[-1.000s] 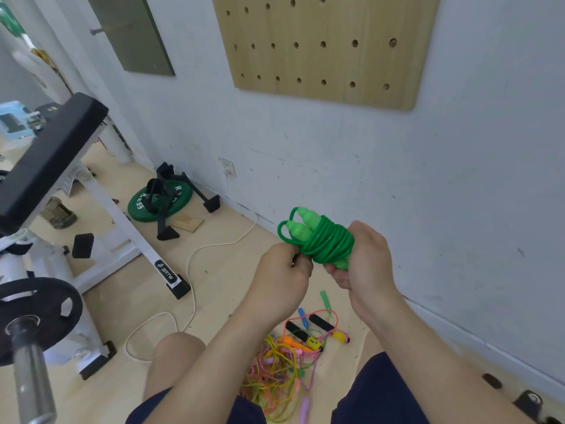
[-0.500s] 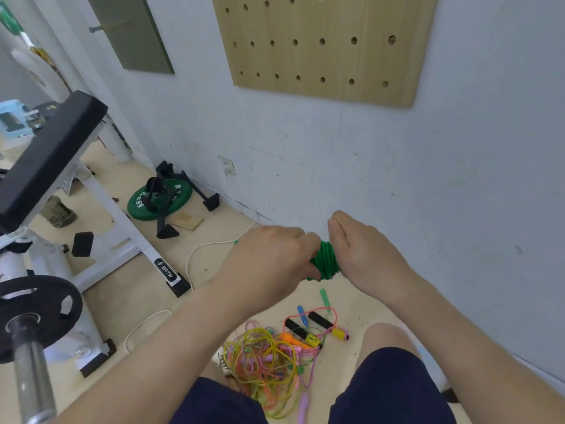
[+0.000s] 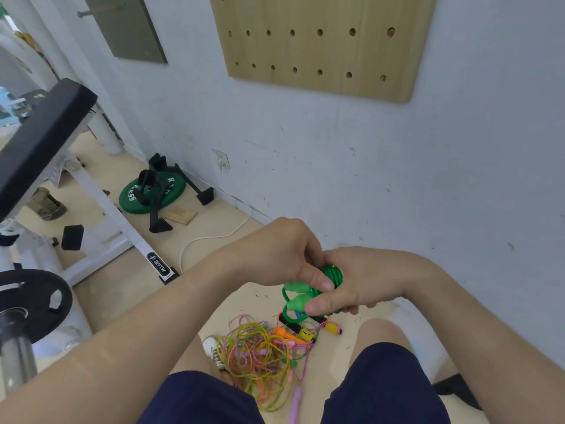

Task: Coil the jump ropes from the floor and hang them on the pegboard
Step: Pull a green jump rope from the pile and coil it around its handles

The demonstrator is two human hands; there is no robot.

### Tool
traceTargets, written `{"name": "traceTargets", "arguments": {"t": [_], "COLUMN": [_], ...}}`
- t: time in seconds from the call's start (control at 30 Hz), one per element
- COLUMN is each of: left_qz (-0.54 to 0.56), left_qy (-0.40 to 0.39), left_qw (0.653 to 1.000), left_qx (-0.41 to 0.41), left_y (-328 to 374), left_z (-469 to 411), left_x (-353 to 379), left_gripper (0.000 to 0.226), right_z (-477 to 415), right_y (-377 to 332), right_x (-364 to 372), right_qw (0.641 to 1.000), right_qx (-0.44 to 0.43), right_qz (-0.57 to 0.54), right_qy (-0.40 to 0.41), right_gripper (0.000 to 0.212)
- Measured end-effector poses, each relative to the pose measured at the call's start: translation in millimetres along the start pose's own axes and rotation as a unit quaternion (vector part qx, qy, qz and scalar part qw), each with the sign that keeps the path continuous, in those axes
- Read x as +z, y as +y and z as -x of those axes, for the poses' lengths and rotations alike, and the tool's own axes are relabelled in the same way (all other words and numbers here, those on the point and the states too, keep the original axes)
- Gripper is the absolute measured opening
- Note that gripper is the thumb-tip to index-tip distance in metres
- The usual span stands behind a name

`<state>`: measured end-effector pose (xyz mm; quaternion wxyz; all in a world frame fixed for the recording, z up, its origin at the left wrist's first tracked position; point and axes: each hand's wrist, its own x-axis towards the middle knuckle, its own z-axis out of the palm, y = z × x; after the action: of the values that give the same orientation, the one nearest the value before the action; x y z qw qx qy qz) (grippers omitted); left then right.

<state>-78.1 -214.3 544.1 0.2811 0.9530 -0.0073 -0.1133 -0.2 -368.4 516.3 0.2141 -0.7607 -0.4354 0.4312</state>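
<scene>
Green jump rope (image 3: 332,274) held in mid-air straight below the pegboard (image 3: 324,47), well down the wall (image 3: 397,179) and above the floor (image 3: 128,289). The cord is wound into a tight, compact bundle of many glossy dark-green turns. Its two paler green handles (image 3: 297,286) lie side by side at the end of the bundle away from the wall, each with a short loop of cord curving out past it. The left hand (image 3: 281,255) grips the bundle from above, its fingers (image 3: 319,281) curled over the coils. The right hand (image 3: 367,278) cups the bundle from beneath, curled round it, with the thumb laid across the lower handle. Lower still beneath the pegboard, on the floor between the person's knees, lies a loose tangle of jump ropes (image 3: 260,350): yellow, pink and orange cords with orange, yellow and black handles. A green weight plate (image 3: 146,195) lies on the floor down and to the left of the pegboard, near the wall
</scene>
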Motion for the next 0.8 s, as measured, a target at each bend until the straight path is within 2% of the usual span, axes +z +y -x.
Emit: {"name": "traceTargets", "arguments": {"t": [0.07,0.13,0.2,0.27,0.37,0.43,0.47,0.53,0.57,0.63,0.73,0.8], "left_qz": [0.052,0.167,0.294,0.391,0.409,0.333,0.249,-0.011,-0.138,-0.297,-0.403,-0.465], "left_qy": [0.003,0.011,0.041,0.084,0.162,0.224,0.256,0.282,0.273,0.232,0.205,0.147], "left_qw": [0.998,0.985,0.954,0.916,0.898,0.916,0.934,0.954,0.943,0.91,0.871,0.859], "left_qx": [-0.018,-0.044,-0.051,-0.036,-0.019,-0.001,0.021,0.1,0.133,0.176,0.193,0.158], "left_y": [-3,-7,-16,-22,-20,-20,-20,-28,-34,-44,-34,-16], "left_z": [-1,2,4,7,12,14,17,19,19,18,21,22], "left_x": [-3,-8,-9,-6,8,20,24,27,25,14,-5,-15], "left_gripper": [0.027,0.024,0.024,0.018,0.012,0.017,0.019,0.019,0.026,0.033,0.019,0.016], "right_z": [-2,0,6,11,11,10,9,9,9,10,12,12], "right_y": [-3,-3,-4,-2,2,4,4,6,6,5,3,2], "right_x": [2,1,-1,-3,-1,5,8,12,13,11,7,3], "right_qw": [1.0,0.996,0.985,0.971,0.959,0.954,0.955,0.961,0.967,0.977,0.985,0.986], "right_qx": [-0.014,-0.052,-0.103,-0.141,-0.157,-0.163,-0.165,-0.151,-0.139,-0.119,-0.089,-0.073], "right_qz": [-0.001,-0.052,-0.123,-0.174,-0.211,-0.219,-0.216,-0.194,-0.174,-0.126,-0.071,-0.044], "right_qy": [0.027,0.06,0.07,0.077,0.108,0.121,0.122,0.124,0.126,0.125,0.128,0.14], "right_gripper": [0.064,0.042,0.028,0.026,0.019,0.01,0.009,0.013,0.022,0.035,0.022,0.021]}}
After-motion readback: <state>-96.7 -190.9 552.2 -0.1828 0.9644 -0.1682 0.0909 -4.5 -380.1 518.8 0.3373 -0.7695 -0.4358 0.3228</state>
